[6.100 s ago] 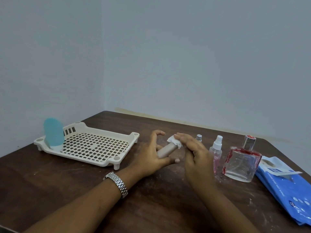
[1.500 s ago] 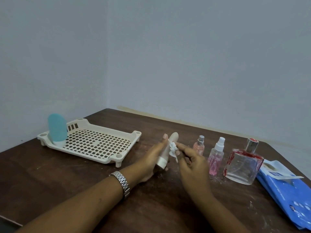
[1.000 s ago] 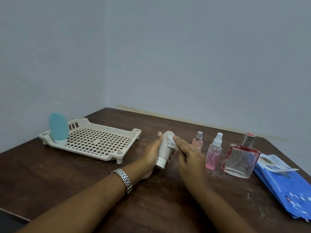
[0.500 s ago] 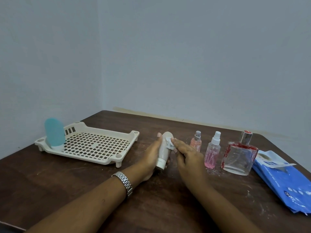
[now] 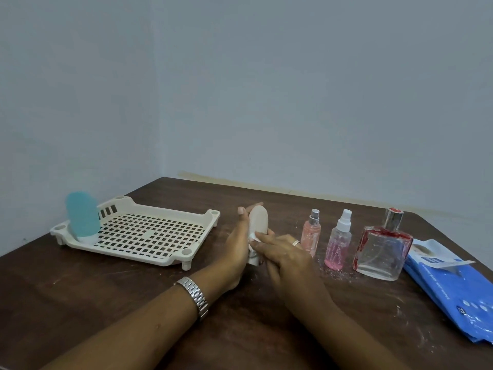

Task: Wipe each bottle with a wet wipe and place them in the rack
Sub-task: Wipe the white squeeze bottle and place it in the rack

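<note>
work is partly done: one blue bottle (image 5: 81,213) stands in the far left corner of the rack (image 5: 186,253), the left hand (image 5: 236,247) curls round a cream bottle (image 5: 258,218) over the table's (image 5: 106,303) middle, the right hand (image 5: 285,252) pinches a wet wipe (image 5: 253,237) against it, and three more bottles (image 5: 337,247) wait nearby.

Scuffed dark wooden table (image 5: 93,295) (pale specks); plain grey-blue walls (image 5: 320,89) beyond right hand (image 5: 282,252), corner (image 5: 157,102) far beyond left hand (image 5: 234,249); even light.
</note>
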Demonstrator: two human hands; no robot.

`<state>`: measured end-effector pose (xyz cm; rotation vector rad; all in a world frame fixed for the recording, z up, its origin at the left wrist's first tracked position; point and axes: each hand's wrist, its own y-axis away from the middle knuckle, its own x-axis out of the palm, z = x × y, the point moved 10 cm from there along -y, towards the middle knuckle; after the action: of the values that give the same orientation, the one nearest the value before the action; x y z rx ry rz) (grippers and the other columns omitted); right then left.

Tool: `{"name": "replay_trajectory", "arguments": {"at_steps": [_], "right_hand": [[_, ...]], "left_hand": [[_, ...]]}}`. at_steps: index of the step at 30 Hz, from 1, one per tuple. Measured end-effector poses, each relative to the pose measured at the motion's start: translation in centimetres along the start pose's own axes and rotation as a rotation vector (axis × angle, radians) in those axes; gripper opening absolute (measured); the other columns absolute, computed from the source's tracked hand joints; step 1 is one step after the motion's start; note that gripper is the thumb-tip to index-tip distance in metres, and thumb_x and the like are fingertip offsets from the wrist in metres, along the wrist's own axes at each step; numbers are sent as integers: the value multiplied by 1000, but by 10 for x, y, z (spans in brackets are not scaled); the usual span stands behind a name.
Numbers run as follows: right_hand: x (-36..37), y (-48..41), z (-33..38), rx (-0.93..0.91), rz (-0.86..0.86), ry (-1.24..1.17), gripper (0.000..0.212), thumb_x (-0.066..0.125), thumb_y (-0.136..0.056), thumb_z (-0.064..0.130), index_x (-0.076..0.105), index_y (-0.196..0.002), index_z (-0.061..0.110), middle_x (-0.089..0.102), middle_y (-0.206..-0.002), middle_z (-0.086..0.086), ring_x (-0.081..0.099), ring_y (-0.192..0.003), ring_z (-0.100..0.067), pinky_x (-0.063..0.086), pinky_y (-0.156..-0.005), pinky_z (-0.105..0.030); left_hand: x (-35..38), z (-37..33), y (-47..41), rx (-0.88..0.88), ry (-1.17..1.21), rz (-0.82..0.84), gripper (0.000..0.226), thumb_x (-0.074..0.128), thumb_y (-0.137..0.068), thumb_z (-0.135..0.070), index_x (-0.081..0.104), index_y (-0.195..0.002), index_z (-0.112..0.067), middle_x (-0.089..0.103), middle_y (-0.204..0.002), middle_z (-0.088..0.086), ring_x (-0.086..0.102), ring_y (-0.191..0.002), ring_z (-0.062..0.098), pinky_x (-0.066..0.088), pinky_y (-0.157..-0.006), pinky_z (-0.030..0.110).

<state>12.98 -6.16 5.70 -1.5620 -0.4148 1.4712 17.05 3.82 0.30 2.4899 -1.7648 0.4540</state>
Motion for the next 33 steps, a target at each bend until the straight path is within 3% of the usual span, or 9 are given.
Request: {"name": "replay_trajectory", "arguments": {"at_steps": [4, 9, 14, 18, 21, 24, 27, 30, 33], "right_hand": [[-5, -4, -3, -20, -16, 65, 38, 65, -69, -2, 71, -104, 12, 69, -110, -4, 63, -90, -20, 41, -85, -16], [-10, -5, -15, 30, -52, 88, 38, 58, -72, 2, 69, -108, 8, 68, -111, -8, 62, -93, -22, 37, -90, -18], [-20, -5, -26, 105, -125, 44, 37, 45, -77, 7, 69, -106, 5, 68, -110, -9, 65, -91, -26, 46, -87, -25], [-23, -5, -29, 123, -146, 32, 39, 53, -71, -3, 68, -106, 4, 68, -110, -11, 65, -93, -27, 44, -90, -33], [-23, -5, -33, 162, -133, 14, 38, 52, -74, -3, 68, -107, 5, 68, -110, -10, 65, -97, -25, 42, -92, -25], [-25, -7, -35, 186, -147, -18, 36, 54, -78, -8, 67, -110, 5, 68, -111, -10, 64, -101, -22, 34, -97, -14], [-34, -6, -40, 262, -200, -76, 31, 60, -81, -8, 68, -107, 6, 71, -101, -6, 64, -88, -13, 47, -88, -22], [-35, -2, -46, 370, -200, -144, 22, 61, -84, -3, 69, -104, 3, 71, -92, -5, 54, -79, -2, 41, -77, -1], [-22, 1, -46, 405, -116, -200, 24, 59, -89, 6, 67, -111, 7, 68, -99, 3, 54, -82, 4, 35, -74, 6]], "left_hand": [[10, -6, 6, 45, -90, 41, 64, 12, -87, -67, 59, -121, -41, 68, -109, 7, 67, -94, 22, 55, -78, 40], [18, -5, 13, 29, -153, 88, 57, 10, -89, -64, 60, -108, -44, 70, -95, 2, 64, -78, 14, 49, -54, 21], [19, -6, 14, 72, -199, 89, 55, 14, -94, -57, 65, -97, -37, 68, -79, 3, 61, -62, 9, 47, -51, 21], [19, -5, 13, 94, -255, 103, 53, 17, -96, -53, 63, -103, -30, 66, -78, 3, 59, -60, 7, 45, -48, 19], [20, -8, 13, 137, -294, 109, 42, 22, -99, -44, 61, -101, -28, 67, -82, -5, 62, -65, 1, 46, -55, 13], [23, -16, 15, 199, -282, 128, 34, 27, -102, -33, 60, -101, -28, 65, -84, -3, 59, -71, 8, 46, -58, 15], [23, -23, 17, 265, -260, 124, 32, 28, -103, -28, 60, -108, -28, 65, -82, -6, 59, -65, 4, 46, -52, 16], [19, -26, 19, 282, -234, 88, 32, 28, -103, -30, 59, -110, -33, 65, -78, -4, 57, -55, 3, 45, -43, 19], [11, -30, 17, 321, -219, 20, 32, 28, -102, -30, 59, -109, -33, 67, -89, -7, 61, -65, -1, 49, -54, 18]]}}
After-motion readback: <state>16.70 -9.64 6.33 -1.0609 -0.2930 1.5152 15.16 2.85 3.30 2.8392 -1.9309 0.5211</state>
